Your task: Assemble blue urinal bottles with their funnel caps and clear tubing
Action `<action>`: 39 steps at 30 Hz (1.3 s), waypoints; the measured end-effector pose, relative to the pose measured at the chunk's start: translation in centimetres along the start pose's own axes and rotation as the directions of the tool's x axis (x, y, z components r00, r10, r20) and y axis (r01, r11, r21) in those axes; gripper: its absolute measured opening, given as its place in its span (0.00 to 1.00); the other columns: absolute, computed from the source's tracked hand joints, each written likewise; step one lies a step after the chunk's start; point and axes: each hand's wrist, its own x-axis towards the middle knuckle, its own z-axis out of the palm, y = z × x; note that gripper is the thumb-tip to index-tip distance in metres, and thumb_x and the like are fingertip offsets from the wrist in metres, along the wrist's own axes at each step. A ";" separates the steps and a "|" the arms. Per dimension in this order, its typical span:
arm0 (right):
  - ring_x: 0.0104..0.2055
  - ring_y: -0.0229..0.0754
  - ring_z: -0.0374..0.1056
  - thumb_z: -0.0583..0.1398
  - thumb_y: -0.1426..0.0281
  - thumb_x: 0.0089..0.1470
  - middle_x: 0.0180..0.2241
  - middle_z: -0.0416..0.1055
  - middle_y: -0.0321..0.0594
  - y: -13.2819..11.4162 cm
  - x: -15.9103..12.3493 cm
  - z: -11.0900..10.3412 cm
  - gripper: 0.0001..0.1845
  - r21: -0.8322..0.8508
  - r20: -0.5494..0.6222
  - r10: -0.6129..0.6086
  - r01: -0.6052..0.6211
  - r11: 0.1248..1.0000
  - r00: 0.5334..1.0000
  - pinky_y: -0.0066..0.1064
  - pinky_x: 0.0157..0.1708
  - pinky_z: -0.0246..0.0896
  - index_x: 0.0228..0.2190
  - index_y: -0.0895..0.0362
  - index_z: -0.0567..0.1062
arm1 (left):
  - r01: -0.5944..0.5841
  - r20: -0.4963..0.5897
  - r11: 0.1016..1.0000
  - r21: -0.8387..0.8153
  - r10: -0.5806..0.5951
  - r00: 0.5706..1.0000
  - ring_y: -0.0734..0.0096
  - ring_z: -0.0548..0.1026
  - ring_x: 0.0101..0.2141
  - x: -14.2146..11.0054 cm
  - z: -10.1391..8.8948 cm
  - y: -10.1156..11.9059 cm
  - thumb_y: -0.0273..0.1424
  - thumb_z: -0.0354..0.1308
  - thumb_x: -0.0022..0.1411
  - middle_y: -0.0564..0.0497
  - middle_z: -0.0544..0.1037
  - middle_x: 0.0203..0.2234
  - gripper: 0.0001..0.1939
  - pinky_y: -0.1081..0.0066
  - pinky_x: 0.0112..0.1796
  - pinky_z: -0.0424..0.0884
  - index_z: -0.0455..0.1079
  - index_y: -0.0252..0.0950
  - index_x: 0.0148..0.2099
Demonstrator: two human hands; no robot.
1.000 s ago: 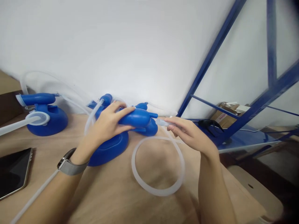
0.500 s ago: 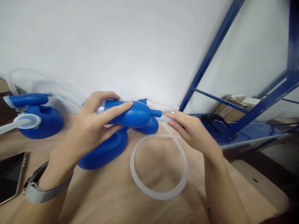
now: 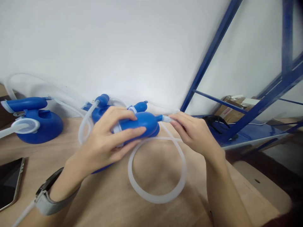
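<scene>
My left hand (image 3: 106,135) is wrapped round a hollow blue plastic urinal head (image 3: 146,121), with a translucent collar at its near end and a narrow nozzle pointing right. Between the thumb and fingers of my right hand (image 3: 197,132) is the end of a translucent plastic tube (image 3: 167,119). This end meets the nozzle's tip; how far it overlaps I cannot tell. More of the tube lies in a loop (image 3: 156,198) on the table below. Behind and under my left hand, a blue bottle body is mostly hidden.
Left on the table (image 3: 113,201) stands another blue urinal bottle (image 3: 44,126) with a white-rimmed mouth and tubes. More blue bottle parts (image 3: 140,106) sit against the wall. A phone (image 3: 10,183) lies at the left edge. Blue shelving (image 3: 210,60) holds a cardboard box (image 3: 229,110) at right.
My left hand has moved right and slightly down with the blue urinal head, uncovering blue parts and a tube behind it. The nozzle and tube end are now in line. My right hand has barely moved.
</scene>
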 end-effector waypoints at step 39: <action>0.35 0.42 0.76 0.58 0.70 0.70 0.39 0.82 0.39 -1.3 -0.5 -2.2 0.16 0.270 -0.141 -0.094 0.130 0.954 0.986 0.32 0.37 0.71 0.55 0.48 0.79 | 0.342 -0.208 0.913 -0.223 -0.387 0.898 0.56 0.81 0.43 1.4 -1.0 4.3 0.35 0.69 0.63 0.54 0.78 0.41 0.05 0.41 0.49 0.80 0.78 0.55 0.38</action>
